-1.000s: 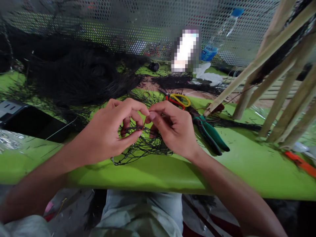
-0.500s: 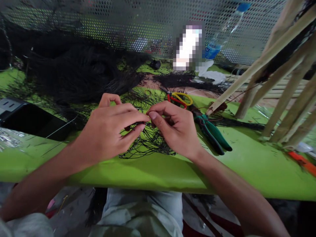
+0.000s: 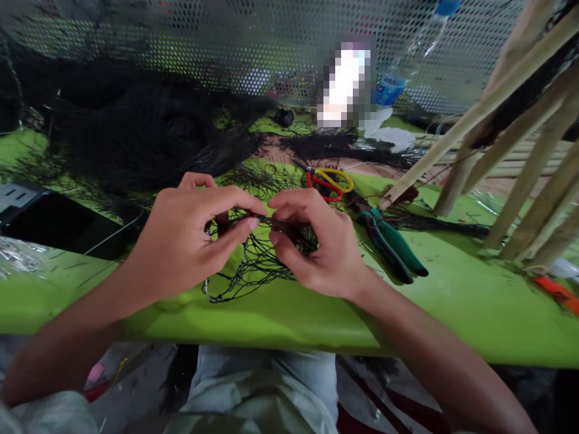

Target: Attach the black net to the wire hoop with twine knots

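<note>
Black knotted netting [image 3: 253, 265] is bunched over the front of the green padded surface, between my two hands. My left hand [image 3: 194, 226] pinches a gathered dark strand of it between thumb and fingers. From that pinch the strand runs into my right hand [image 3: 321, 244]. Its thumb and index finger stand somewhat apart, with the other fingers curled round the netting; their tips are partly hidden. Behind my right hand lie scissors [image 3: 332, 181] with red and yellow handles. Green-handled pliers [image 3: 391, 241] rest to its right.
A large black fibre heap [image 3: 149, 126] lies back left, near a black phone-like slab [image 3: 67, 223]. Bamboo sticks [image 3: 479, 120] stand at the right, beyond an orange tool [image 3: 558, 295]. A perforated metal panel [image 3: 217, 42] and a plastic bottle [image 3: 393, 87] are at the back.
The thumb and index finger of my right hand have parted from their pinch. My left hand has shifted slightly left, and the netting's near edge now spreads further left.
</note>
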A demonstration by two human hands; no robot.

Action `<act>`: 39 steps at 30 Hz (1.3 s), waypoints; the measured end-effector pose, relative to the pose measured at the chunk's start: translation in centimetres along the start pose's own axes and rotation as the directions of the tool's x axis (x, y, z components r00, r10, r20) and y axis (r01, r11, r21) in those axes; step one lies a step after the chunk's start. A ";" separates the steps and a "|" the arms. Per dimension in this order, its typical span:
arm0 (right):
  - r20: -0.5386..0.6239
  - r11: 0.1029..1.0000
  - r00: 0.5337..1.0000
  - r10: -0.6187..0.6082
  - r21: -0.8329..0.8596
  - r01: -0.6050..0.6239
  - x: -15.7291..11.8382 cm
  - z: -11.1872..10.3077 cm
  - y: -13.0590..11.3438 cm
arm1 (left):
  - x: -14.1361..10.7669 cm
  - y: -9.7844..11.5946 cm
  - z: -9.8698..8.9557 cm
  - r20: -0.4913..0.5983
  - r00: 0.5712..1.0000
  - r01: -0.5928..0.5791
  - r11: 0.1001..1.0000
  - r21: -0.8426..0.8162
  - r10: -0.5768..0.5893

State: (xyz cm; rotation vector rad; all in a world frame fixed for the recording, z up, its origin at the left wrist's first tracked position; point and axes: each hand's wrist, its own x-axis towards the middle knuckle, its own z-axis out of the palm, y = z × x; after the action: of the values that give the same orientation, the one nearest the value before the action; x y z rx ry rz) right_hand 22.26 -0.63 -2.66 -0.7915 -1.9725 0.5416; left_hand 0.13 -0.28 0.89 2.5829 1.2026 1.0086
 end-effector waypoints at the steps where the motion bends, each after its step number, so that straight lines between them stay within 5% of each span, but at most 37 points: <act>1: 0.002 0.999 0.999 -0.032 -0.018 0.032 0.0 0.0 0.1 | 0.0 0.0 -0.1 0.003 1.000 0.024 1.000 -0.015 -0.024; 6: 0.050 0.975 0.980 -0.192 -0.102 0.197 -0.2 0.2 0.7 | 0.1 0.0 -0.2 0.054 0.989 0.147 0.979 -0.138 -0.140; 11: 0.041 0.916 0.974 -0.223 -0.333 0.224 -0.8 0.4 0.6 | 0.3 0.0 -0.2 0.165 0.955 0.287 0.914 -0.286 -0.248; 24: 0.002 0.799 0.978 -0.208 -0.576 0.171 -0.4 1.4 -0.4 | 0.2 -0.2 0.3 0.130 0.958 0.281 0.932 -0.228 -0.257; 34: -0.005 0.556 0.925 -0.380 -0.800 0.224 0.3 2.2 -1.1 | -0.1 0.4 0.5 0.031 0.951 0.308 0.935 -0.177 -0.308; 39: -0.008 0.605 0.922 -0.387 -0.757 0.247 0.7 1.7 -0.8 | -0.6 1.1 0.9 -0.002 0.947 0.314 0.930 -0.190 -0.321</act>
State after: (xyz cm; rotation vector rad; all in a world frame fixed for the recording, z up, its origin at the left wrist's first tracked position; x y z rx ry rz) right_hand 20.23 -0.82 -2.58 -0.8891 -2.0917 -0.6090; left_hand 1.09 -1.28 0.31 2.1476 1.4016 1.0395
